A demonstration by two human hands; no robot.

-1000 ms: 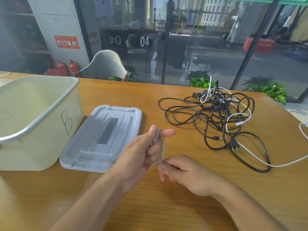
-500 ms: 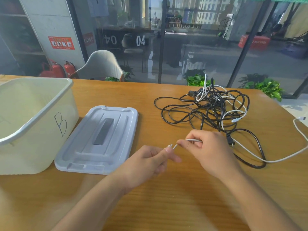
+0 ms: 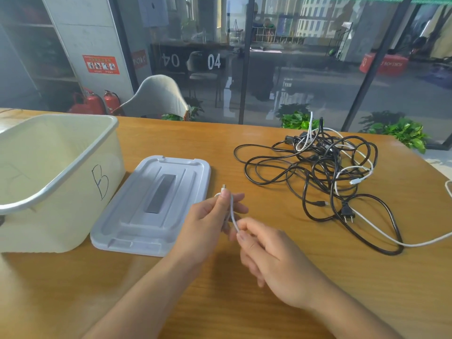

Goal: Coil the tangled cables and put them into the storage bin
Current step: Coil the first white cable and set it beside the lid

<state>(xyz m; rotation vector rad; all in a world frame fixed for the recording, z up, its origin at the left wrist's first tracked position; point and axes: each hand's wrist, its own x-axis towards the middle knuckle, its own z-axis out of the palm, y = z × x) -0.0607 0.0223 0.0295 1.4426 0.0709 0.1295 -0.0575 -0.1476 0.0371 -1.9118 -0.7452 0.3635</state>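
Wooden table sits in front of a glass wall, with a pale chair, red fire extinguishers and green plants behind it. Cream storage bin marked "B" is at the left with its grey lid lying flat just beside it. The tangled cables, black and white, are piled at the right. Left hand pinches the plug end of a white cable between thumb and fingers, held up over the table. Right hand pinches the same cable just below, fingers curled.
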